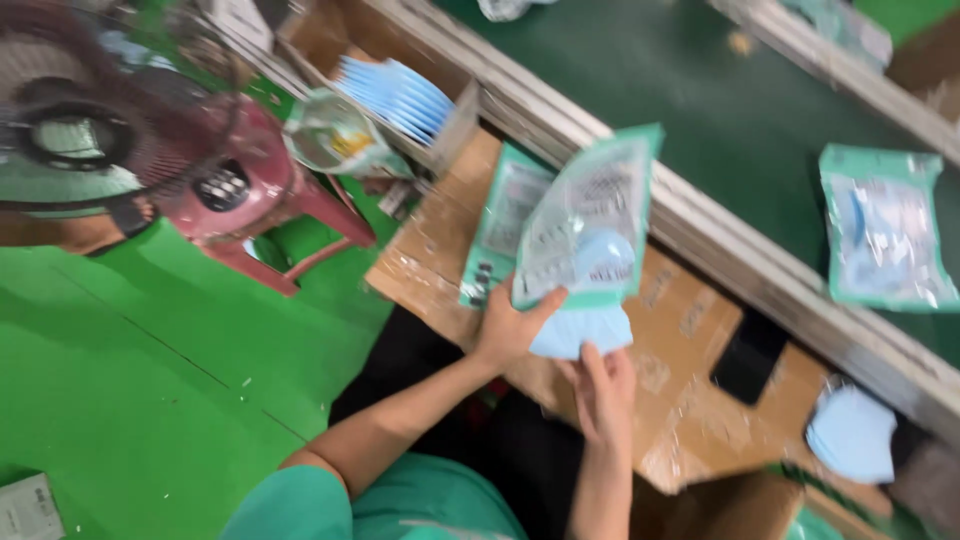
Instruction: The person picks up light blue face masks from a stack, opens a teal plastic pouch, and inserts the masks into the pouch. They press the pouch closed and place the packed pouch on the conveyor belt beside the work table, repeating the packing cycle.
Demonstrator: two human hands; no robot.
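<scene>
Above a cardboard worktop (690, 410) beside a green belt (720, 110), the left hand (508, 328) pinches a clear pouch (585, 225) at its lower edge while the right hand (603, 388), fingers closed, feeds blue masks (580, 330) up just below that pinch, best kept square to the mouth

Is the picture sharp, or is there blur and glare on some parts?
Head view: motion blur smears the whole frame, most on the red fan at the left; the print on the clear green-edged plastic pouch is unreadable; soft glare lies on that pouch and on the packed pouch on the dark green belt; the left hand and right hand are soft-edged; lighting is even, with weak shadows.
</scene>
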